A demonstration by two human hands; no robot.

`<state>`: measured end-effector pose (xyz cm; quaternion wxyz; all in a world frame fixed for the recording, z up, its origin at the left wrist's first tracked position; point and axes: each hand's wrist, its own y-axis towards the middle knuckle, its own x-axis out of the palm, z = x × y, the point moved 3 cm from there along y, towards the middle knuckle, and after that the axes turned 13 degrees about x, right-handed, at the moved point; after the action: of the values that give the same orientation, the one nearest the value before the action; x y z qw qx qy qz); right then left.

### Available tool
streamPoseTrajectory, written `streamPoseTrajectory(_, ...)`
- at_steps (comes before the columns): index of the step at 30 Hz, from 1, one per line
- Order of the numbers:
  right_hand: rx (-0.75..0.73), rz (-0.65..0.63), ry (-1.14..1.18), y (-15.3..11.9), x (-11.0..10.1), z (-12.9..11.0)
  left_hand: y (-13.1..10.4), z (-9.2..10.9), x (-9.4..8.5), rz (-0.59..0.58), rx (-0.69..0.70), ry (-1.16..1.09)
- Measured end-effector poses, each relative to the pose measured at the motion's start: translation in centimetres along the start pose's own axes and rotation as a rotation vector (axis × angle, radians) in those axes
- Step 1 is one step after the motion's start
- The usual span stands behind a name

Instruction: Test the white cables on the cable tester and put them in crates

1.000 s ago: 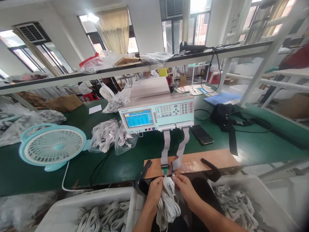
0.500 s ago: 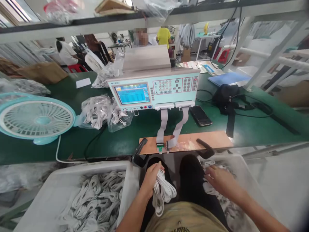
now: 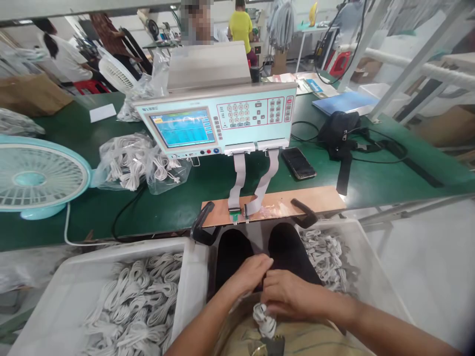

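Observation:
In front of my torso, my left hand (image 3: 253,273) and my right hand (image 3: 287,292) meet at the fingertips. A coiled white cable (image 3: 264,321) pokes out below my right hand, whose fingers are curled around part of it. My left fingers are pinched together, and whatever lies between them is hidden. Beyond my knees, a tester with a blue screen (image 3: 181,127) stands on the green bench. Two grey ribbon cables (image 3: 262,185) run from it to small connectors (image 3: 235,216) at the front edge of a copper-coloured board (image 3: 315,198).
White bins with coiled cables stand at my left (image 3: 196,267) and right (image 3: 374,262). Black clamps (image 3: 202,225) hold the board. A phone (image 3: 299,163), a black bag (image 3: 339,131), bagged cables (image 3: 126,160) and a fan (image 3: 33,178) lie about the bench. Several people are beyond.
My right hand has come from the right bin to meet my left hand. The cable bundle, earlier in my left hand, now hangs below my right. The view has shifted slightly.

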<state>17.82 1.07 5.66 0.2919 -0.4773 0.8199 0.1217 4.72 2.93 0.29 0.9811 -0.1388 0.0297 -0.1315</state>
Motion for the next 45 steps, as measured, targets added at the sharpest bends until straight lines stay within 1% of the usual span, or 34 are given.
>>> streamPoseTrajectory(2, 0.075, 0.032, 0.105, -0.5, 0.4, 0.8, -1.8, 0.3, -1.5, 0.032, 0.037, 0.099)
streamPoseTrajectory(4, 0.159, 0.093, 0.18, -0.9, 1.1, 1.4, -3.8, 0.8, -2.6, -0.012, 0.076, 0.19)
streamPoseTrajectory(5, 0.195, 0.125, 0.198, -1.0, 1.5, 1.7, -4.7, 1.0, -2.9, -0.057, 0.097, 0.21)
streamPoseTrajectory(7, 0.235, 0.17, 0.208, -0.8, 2.3, 2.0, -6.1, 1.3, -2.7, -0.126, 0.138, 0.206)
streamPoseTrajectory(8, 0.243, 0.191, 0.206, -0.4, 2.6, 2.1, -6.5, 1.2, -2.5, -0.128, 0.147, 0.2)
streamPoseTrajectory(9, 0.248, 0.222, 0.2, 0.0, 2.8, 2.3, -6.6, 1.0, -2.3, -0.104, 0.138, 0.186)
streamPoseTrajectory(11, 0.248, 0.309, 0.185, 1.3, 2.6, 2.6, -6.1, 0.3, -2.0, 0.001, 0.085, 0.114)
streamPoseTrajectory(13, 0.234, 0.42, 0.167, 2.9, 1.6, 2.9, -4.9, -0.2, -2.0, 0.103, 0.035, -0.058)
streamPoseTrajectory(14, 0.222, 0.468, 0.16, 3.7, 1.0, 3.0, -4.1, -0.2, -2.1, 0.138, 0.03, -0.155)
streamPoseTrajectory(16, 0.209, 0.531, 0.169, 5.4, -0.4, 3.1, -2.7, 0.3, -2.5, 0.195, 0.063, -0.293)
streamPoseTrajectory(19, 0.255, 0.562, 0.265, 7.3, -1.8, 3.5, -0.9, 1.5, -3.3, 0.235, 0.116, -0.32)
streamPoseTrajectory(22, 0.318, 0.585, 0.366, 8.4, -2.1, 4.3, 0.2, 2.2, -3.7, 0.224, 0.146, -0.288)
streamPoseTrajectory(24, 0.363, 0.598, 0.424, 8.6, -2.0, 4.8, 0.7, 2.0, -3.9, 0.254, 0.153, -0.255)
streamPoseTrajectory(26, 0.392, 0.611, 0.483, 8.8, -1.9, 5.1, 0.9, 1.6, -4.1, 0.319, 0.123, -0.265)
streamPoseTrajectory(29, 0.393, 0.623, 0.56, 8.9, -2.0, 5.3, 0.9, 0.9, -4.1, 0.392, 0.048, -0.397)
streamPoseTrajectory(32, 0.391, 0.609, 0.618, 9.0, -2.2, 5.3, 0.8, 0.4, -4.3, 0.394, 0.031, -0.432)
streamPoseTrajectory(37, 0.398, 0.607, 0.695, 9.2, -2.6, 5.0, 0.6, 0.7, -5.5, 0.329, 0.113, -0.248)
streamPoseTrajectory(39, 0.432, 0.588, 0.793, 9.4, -2.5, 4.9, 0.5, 0.9, -6.1, 0.274, 0.142, -0.169)
streamPoseTrajectory(42, 0.526, 0.564, 0.994, 9.7, -2.2, 4.7, 0.5, 1.0, -6.8, 0.21, 0.164, -0.11)
streamPoseTrajectory(43, 0.551, 0.564, 1.059, 9.8, -2.2, 4.7, 0.6, 1.0, -7.0, 0.212, 0.174, -0.102)
streamPoseTrajectory(45, 0.567, 0.57, 1.166, 10.1, -2.1, 4.5, 0.9, 0.9, -7.2, 0.251, 0.198, -0.087)
